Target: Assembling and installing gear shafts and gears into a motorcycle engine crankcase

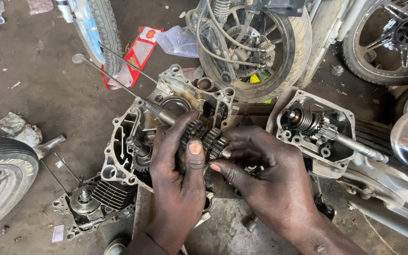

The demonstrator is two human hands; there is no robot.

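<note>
Greasy steel gear cluster (208,139) sits in the open engine case half (133,141) on the floor; we grip it from both sides. Our left hand (178,179) has its fingers (195,156) clasped on the gears, and our right hand (265,177) pinches the cluster's right end. Second case half (341,118) with shaft lies just right.

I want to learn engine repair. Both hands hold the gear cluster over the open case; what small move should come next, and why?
Probably lower the gears a little, keeping them level: both hands, left and right, grip them just above the open case, and they seem not fully seated.
</note>
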